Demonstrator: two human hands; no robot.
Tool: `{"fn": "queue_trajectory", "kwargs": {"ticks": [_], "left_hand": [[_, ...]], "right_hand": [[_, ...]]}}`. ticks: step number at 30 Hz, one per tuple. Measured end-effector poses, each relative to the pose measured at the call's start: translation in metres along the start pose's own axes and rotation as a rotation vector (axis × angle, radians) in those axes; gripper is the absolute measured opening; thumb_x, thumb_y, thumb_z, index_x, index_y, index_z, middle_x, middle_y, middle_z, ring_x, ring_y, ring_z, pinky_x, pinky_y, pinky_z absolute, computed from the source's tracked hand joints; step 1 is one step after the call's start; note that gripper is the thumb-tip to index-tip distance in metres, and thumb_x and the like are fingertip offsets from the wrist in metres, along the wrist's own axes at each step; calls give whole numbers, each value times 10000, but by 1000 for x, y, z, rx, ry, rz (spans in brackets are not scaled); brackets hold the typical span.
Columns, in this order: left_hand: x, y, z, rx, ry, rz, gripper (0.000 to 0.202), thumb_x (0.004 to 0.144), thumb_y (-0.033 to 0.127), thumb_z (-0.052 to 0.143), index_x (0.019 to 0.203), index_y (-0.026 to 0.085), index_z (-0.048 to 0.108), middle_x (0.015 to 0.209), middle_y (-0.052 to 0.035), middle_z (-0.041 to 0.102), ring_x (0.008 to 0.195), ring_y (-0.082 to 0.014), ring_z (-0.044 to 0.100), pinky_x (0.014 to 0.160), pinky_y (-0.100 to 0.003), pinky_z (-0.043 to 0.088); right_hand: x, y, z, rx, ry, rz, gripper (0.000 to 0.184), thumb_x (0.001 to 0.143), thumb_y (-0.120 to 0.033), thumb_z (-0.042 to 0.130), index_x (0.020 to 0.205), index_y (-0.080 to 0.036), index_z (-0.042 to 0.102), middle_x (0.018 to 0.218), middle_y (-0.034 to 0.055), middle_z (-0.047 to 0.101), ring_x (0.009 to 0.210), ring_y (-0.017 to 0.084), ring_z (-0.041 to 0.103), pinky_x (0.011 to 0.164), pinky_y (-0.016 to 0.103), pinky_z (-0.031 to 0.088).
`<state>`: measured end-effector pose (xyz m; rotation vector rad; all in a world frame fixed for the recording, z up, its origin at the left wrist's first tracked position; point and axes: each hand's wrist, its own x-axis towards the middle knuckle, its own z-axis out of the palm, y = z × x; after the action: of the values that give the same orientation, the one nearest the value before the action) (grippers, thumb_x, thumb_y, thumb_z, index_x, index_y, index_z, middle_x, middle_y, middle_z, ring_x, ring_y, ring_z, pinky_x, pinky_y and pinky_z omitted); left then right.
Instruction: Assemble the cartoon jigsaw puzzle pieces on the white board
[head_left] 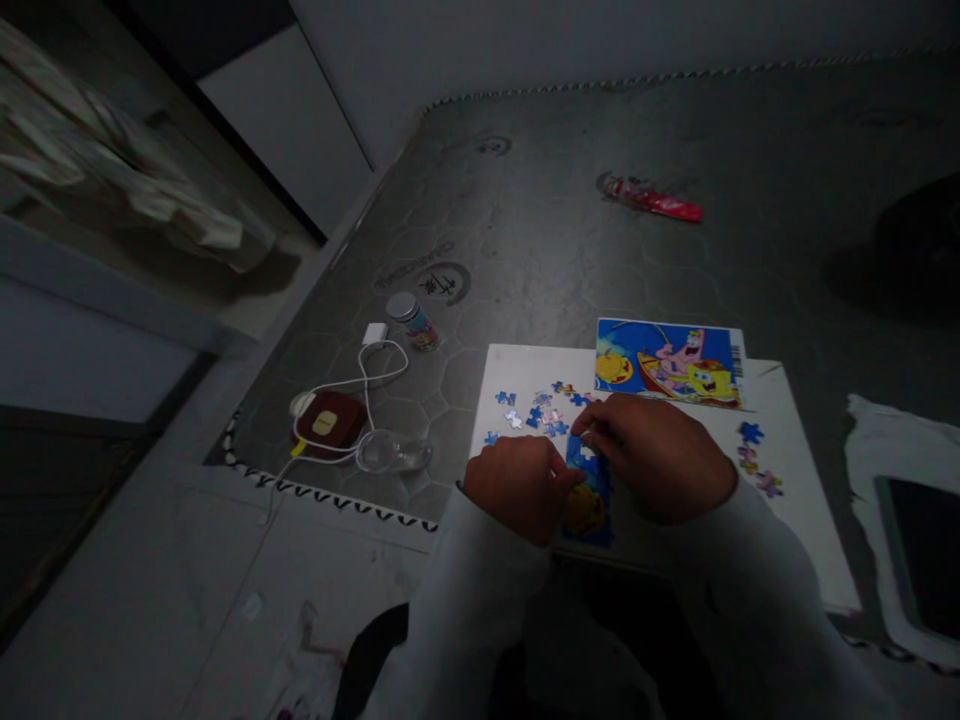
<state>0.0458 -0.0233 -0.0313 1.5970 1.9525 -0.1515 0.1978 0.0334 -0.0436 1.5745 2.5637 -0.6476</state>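
My left hand (519, 482) and my right hand (658, 455) rest together on a white board (787, 470) lying on a grey mat. Between them sits a joined strip of blue and yellow jigsaw (587, 500). My left hand is curled against the strip's left edge. My right hand's fingers pinch at the strip's top end, over what looks like a small blue piece. Several loose puzzle pieces (536, 410) lie just beyond my hands, and a few more pieces (754, 460) lie to the right. A colourful cartoon reference picture (667, 362) lies at the board's far edge.
On the mat to the left are a small jar with a silver lid (412, 320), a white charger and cable (367, 370), a dark red case (330, 422) and a clear object (390, 452). A red wrapper (652, 200) lies far back. A dark tablet on white cloth (919, 560) is at right.
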Motion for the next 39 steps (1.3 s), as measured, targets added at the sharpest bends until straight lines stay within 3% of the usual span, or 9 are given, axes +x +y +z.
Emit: {"fn": "queue_trajectory", "kwargs": {"ticks": [11,17,23,32,39], "left_hand": [[-1,2,-1,37,-24,3,338,911,573,616,912,291,802,944,-53,802,944,-308,737,778,-399,538],[-2,2,-3,32,-35,0,399,888,636,631,901,275,801,944,-62,802,953,-320,737,766,-400,531],[-2,1,-4,26,-24,2,320,898,572,662,999,284,760,1027,-40,785,1007,-294,722,794,-381,528],[-3,0,-5,29,-33,-19,229,861,503,741,985,313,773,997,-14,790,1010,-297,723,821,-406,534],[-6,1,-8,55,-45,2,225,913,467,686,1020,285,763,1086,-48,781,1057,-310,710,834,-406,518]], "right_hand": [[-4,3,0,-51,44,-26,289,956,-227,517,1032,-301,786,1065,39,775,967,246,688,776,360,458],[-5,8,-6,-82,2,-2,287,967,-267,512,1058,-296,783,1068,58,775,955,276,693,776,392,460],[-5,-1,-6,-67,-15,-2,299,962,-230,515,1063,-311,785,1106,42,773,1004,278,698,821,401,469],[-7,-6,-9,-102,-40,14,287,984,-245,508,1005,-318,785,1053,27,773,934,251,691,761,375,445],[-6,-7,-7,-113,-25,4,254,961,-230,538,978,-306,780,1005,22,776,884,229,687,717,349,426]]}}
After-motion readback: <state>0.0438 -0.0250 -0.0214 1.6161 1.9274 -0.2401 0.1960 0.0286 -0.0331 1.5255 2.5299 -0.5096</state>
